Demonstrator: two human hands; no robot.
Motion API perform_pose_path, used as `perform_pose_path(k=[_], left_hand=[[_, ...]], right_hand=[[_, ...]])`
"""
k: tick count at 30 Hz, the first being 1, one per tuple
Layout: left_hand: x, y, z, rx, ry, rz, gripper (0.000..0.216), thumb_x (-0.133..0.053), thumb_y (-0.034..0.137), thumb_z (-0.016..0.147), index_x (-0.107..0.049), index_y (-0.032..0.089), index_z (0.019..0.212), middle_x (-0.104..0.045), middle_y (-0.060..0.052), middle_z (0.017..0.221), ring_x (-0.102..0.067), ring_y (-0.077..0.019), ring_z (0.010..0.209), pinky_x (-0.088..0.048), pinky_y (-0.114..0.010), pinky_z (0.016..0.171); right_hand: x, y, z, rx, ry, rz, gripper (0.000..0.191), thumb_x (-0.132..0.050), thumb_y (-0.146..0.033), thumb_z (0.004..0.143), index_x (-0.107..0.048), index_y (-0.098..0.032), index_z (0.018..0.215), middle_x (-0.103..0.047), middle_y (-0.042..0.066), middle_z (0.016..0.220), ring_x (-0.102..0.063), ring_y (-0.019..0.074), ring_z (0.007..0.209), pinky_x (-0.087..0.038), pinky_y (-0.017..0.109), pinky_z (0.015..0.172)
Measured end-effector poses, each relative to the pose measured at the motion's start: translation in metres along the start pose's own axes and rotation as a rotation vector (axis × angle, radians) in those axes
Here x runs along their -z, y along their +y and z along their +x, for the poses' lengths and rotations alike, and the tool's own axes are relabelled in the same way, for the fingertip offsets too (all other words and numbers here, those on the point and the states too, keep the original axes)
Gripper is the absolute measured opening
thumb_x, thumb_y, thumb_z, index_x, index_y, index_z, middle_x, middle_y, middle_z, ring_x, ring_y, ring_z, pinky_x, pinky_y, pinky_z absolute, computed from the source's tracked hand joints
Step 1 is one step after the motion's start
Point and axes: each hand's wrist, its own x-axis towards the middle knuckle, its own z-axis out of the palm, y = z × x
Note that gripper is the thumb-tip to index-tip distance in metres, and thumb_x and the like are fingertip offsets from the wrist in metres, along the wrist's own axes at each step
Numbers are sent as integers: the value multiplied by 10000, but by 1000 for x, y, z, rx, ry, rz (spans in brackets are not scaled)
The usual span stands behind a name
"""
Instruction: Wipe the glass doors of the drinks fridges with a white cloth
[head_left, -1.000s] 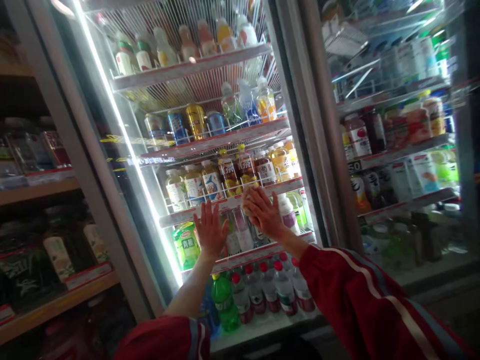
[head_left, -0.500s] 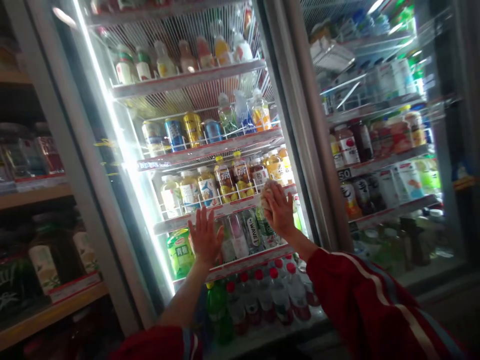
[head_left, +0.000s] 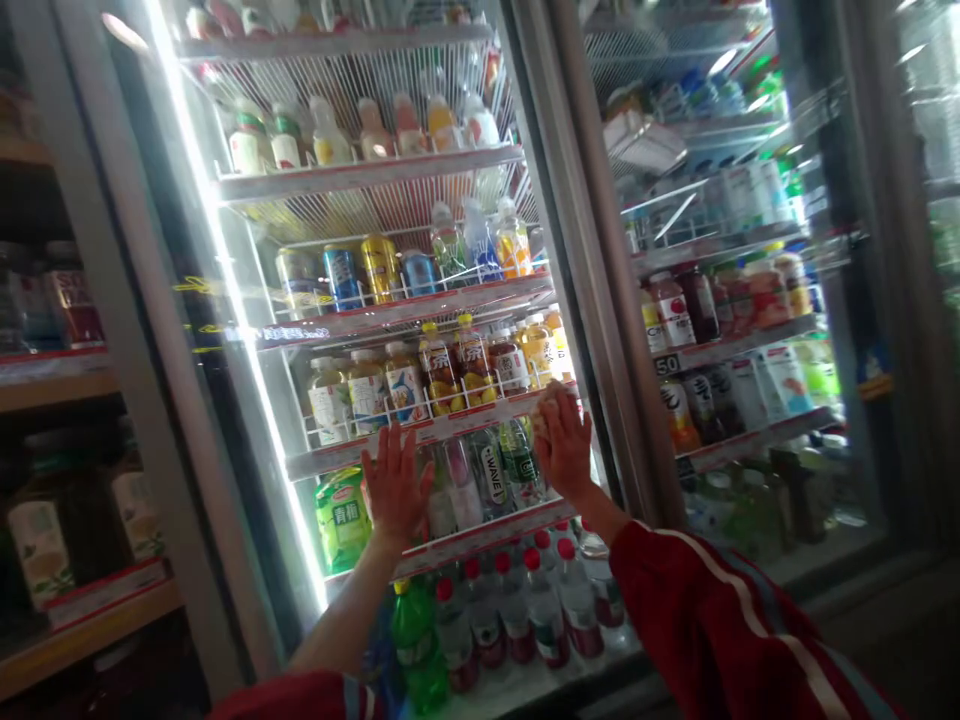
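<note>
I face a lit drinks fridge with a glass door [head_left: 247,420]. My left hand [head_left: 394,485] lies flat on the glass with its fingers spread, in front of the clear bottles [head_left: 491,475] on the lower shelf, and holds nothing. My right hand [head_left: 564,445] presses a small pale cloth [head_left: 549,397] against the glass near the door's right edge, level with the shelf of tea bottles [head_left: 439,370]. Both arms wear red sleeves with white stripes.
The grey door frame [head_left: 592,300] divides this fridge from a second, darker one [head_left: 720,300] on the right. Wooden shelves [head_left: 60,385] with packaged goods stand on the left. Red-capped bottles [head_left: 540,610] and a green bottle [head_left: 412,640] fill the bottom shelf.
My right hand has slid the cloth to the right across the glass, toward the door's edge. My left hand stays flat in the same spot. The view has shifted slightly.
</note>
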Motion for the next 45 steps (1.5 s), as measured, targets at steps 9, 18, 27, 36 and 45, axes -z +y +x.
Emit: perform_pose_path(k=[9,18,27,36,45], left_hand=[[0,-1,0,-23,15,13,596,-452,351,898,-266,190,1441,-310,-146,1477,-165,-238,1407,-98,-501,1144],[-1,-2,-1,-21,13,-8,591,-458,345,900,-269,192,1439,-311,-135,1477,-165,-236,1407,-84,-492,1146],[1,0,-1,-7,-9,-23,550,-456,328,899,-328,184,1414,-326,-141,1471,-184,-244,1405,-80,-491,1143],[17,-13,15,-36,-33,-19,502,-459,329,888,-408,189,1368,-408,-128,1433,-249,-247,1389,-80,-473,1144],[18,-40,31,111,-15,11,603,-400,478,899,-351,154,1405,-319,-163,1476,-226,-279,1394,-60,-507,1135]], right_hand=[[-4,25,47,-133,44,-49,487,-401,-267,878,-399,-162,1354,-376,165,1440,-304,276,1357,-287,538,1041],[-12,-29,60,213,-138,26,443,-446,-265,859,-470,-187,1295,-386,119,1448,-242,245,1389,-194,503,1100],[-6,20,73,3,-38,-44,480,-392,-269,880,-408,-161,1348,-354,149,1459,-269,273,1373,-243,545,1061],[-23,-34,72,98,-75,10,495,-404,-288,878,-400,-182,1362,-317,109,1486,-202,250,1402,-194,506,1107],[-17,-20,84,89,-52,-3,463,-371,-287,889,-430,-175,1334,-370,116,1457,-249,232,1388,-191,507,1099]])
